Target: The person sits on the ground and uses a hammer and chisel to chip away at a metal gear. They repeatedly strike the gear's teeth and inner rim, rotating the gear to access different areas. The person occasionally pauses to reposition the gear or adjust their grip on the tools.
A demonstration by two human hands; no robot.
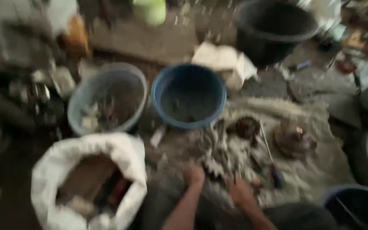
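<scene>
At far left, blurred dark clutter, too smeared to name. Just right of it, low in the frame, a white sack [86,170] standing open, mouth rolled back, brownish and reddish pieces inside, kind not readable. Above the sack, a pale blue basin [79,100] holding dark bits and a few light scraps. Next along, just beside it, a deeper blue bucket [160,87], dark inside, nearly bare at the bottom. Behind the two, a strip of brown board and a pale green container [150,10] at the top edge.

At bottom centre, left hand [194,174] reaching forward from a bare forearm, fingers curled down into a heap of greyish metal scraps [222,151] lying on a sandy cloth [316,170]. Just right of it, right hand [240,191], also pressed down among the same scraps, a short gap between the two hands. Grip on any single piece: cannot tell, motion blur too strong.

Further right on the cloth, a round dark coil-like part [248,127] above the heap, then a thin screwdriver [272,164] with a dark handle lying slantwise, then a rusty brown lump of metal [294,138]. Behind, crumpled white cloth [224,61] and a large black tub [273,30]. At bottom right, the rim of another dark blue bucket [341,191], and a grey one at the right edge.
</scene>
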